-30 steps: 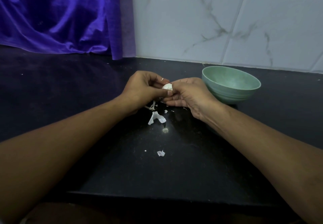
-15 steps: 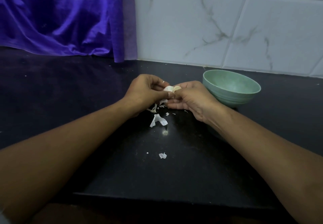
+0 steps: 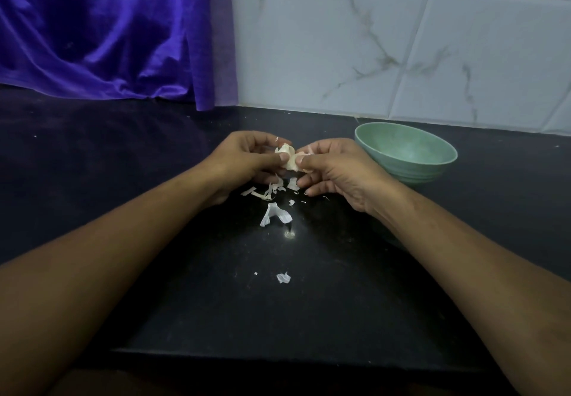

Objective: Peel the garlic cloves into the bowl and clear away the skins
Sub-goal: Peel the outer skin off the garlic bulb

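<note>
Our left hand [image 3: 247, 161] pinches the garlic [image 3: 287, 157] over loose skins [image 3: 273, 213] on the table [image 3: 278, 318]. Our right hand [image 3: 333, 173] pinches its other end. We judge it light, firm and slick, its skin papery: grip the body, pull from the tip. Bowl [image 3: 432, 167] is just right.

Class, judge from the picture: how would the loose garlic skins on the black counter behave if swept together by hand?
The garlic skins look thin and curled, so probably very light and floppy, apt to scatter rather than slide neatly. The small scraps lie flat on the counter, so pinching them may be fiddly.
</note>
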